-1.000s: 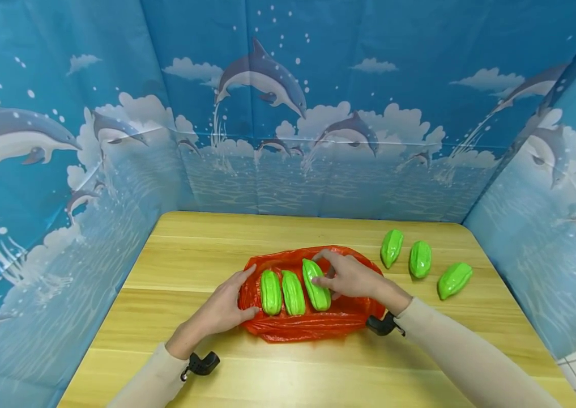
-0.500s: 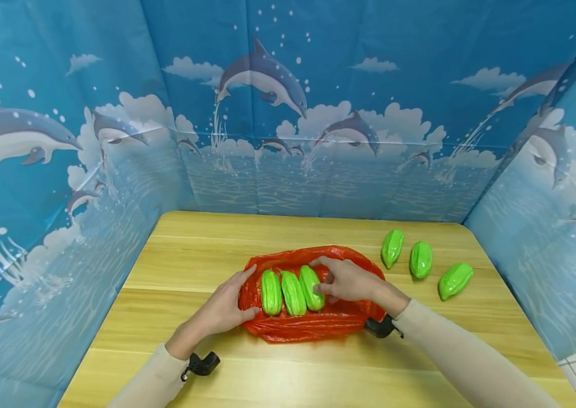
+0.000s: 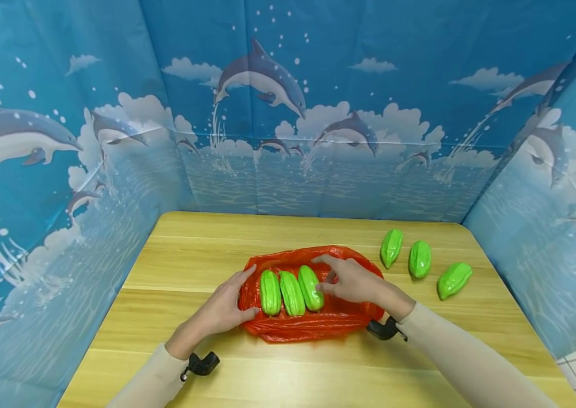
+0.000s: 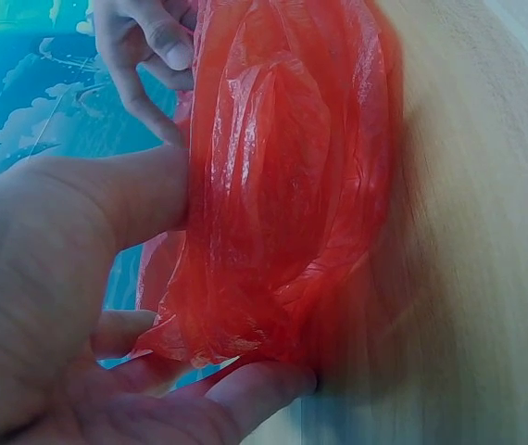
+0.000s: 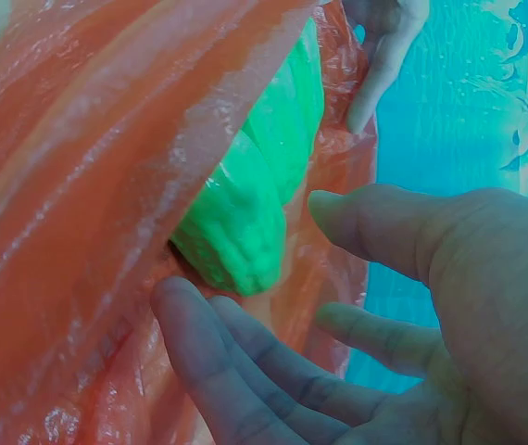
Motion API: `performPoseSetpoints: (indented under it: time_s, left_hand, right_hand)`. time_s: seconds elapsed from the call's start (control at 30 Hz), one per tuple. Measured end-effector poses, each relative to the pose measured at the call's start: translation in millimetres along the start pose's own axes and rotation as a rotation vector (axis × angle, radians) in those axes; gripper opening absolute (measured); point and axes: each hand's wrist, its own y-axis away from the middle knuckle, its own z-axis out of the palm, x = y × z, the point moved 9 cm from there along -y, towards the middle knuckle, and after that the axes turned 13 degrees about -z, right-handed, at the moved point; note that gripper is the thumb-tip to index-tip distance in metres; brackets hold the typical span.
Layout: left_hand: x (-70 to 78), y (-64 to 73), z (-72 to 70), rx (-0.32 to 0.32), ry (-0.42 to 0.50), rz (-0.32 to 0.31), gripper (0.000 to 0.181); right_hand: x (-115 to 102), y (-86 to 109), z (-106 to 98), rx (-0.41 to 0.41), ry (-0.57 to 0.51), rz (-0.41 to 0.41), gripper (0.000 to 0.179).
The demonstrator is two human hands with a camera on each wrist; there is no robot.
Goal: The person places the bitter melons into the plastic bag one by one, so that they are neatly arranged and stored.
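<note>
Three glossy green star fruits lie side by side in the left part of an opened red plastic bag point(image 3: 313, 328): the left one point(image 3: 271, 293), the middle one point(image 3: 292, 293) and the right one point(image 3: 311, 288). My left hand point(image 3: 224, 303) holds the bag's left end. Its thumb hooks over the near rim and its fingers lie at the end, partly hidden by plastic. Beside the right star fruit is my right hand point(image 3: 351, 279), fingers loosely bent and spread. In the right wrist view, a gap shows between its fingertips and the fruit point(image 5: 241, 222).
Three more star fruits rest at the table's far right: one point(image 3: 392, 248), a second point(image 3: 420, 259) and a third point(image 3: 454, 280). The wooden table point(image 3: 191, 238) is backed by a blue dolphin-print curtain point(image 3: 288, 170) on three sides.
The right hand has set the third star fruit down against the middle one, moving it left, and its fingers have come away. The left hand has stayed on the bag's left end.
</note>
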Motion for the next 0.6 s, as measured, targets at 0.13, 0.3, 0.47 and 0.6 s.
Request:
performPoseSetpoints:
  time_s: [0.13,0.3,0.47,0.6]
  left_hand:
    - [0.8,0.0,0.1,-0.003,-0.003,0.004,0.103]
    - [1.1,-0.3,0.0,-0.005,-0.005,0.007,0.103]
    - [1.1,-0.8,0.6,-0.003,-0.017,0.002,0.103]
    - [1.6,-1.0,1.5,0.000,-0.022,-0.002,0.103]
  right_hand:
    - [-4.2,2.5,-6.4,0.027,0.011,-0.034,0.070]
    - [-4.2,4.7,-15.8,0.057,0.005,-0.042,0.067]
    - [-0.8,7.1,-22.6,0.071,-0.010,-0.037,0.068]
    - [2.2,9.9,-28.5,0.090,-0.014,-0.029,0.067]
